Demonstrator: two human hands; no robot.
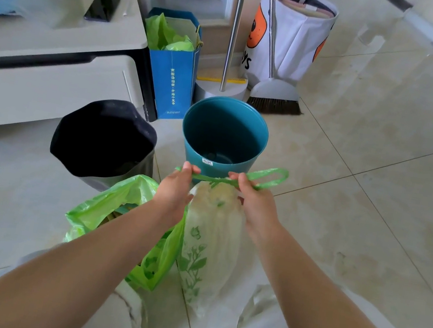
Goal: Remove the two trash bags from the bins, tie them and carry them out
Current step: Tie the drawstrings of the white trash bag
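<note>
Fingers (191, 168) of left hand (176, 190) and right hand (255, 206) pinching white bag's (209, 248) drawstring (268, 179), arms outstretched

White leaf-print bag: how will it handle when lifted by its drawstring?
Probably floppy: the white bag sags in soft folds of thin film. Likely light, since it looks slim rather than bulging. The green drawstring, pinched by left hand and right hand, looks thin, so it may stretch or slip in a loose grip.

You hold thin, crinkly translucent plastic: the bag (209, 248) and its green drawstring (215, 180). The teal bin (224, 133) is smooth plastic, the floor tiles (377, 190) glossy.
</note>
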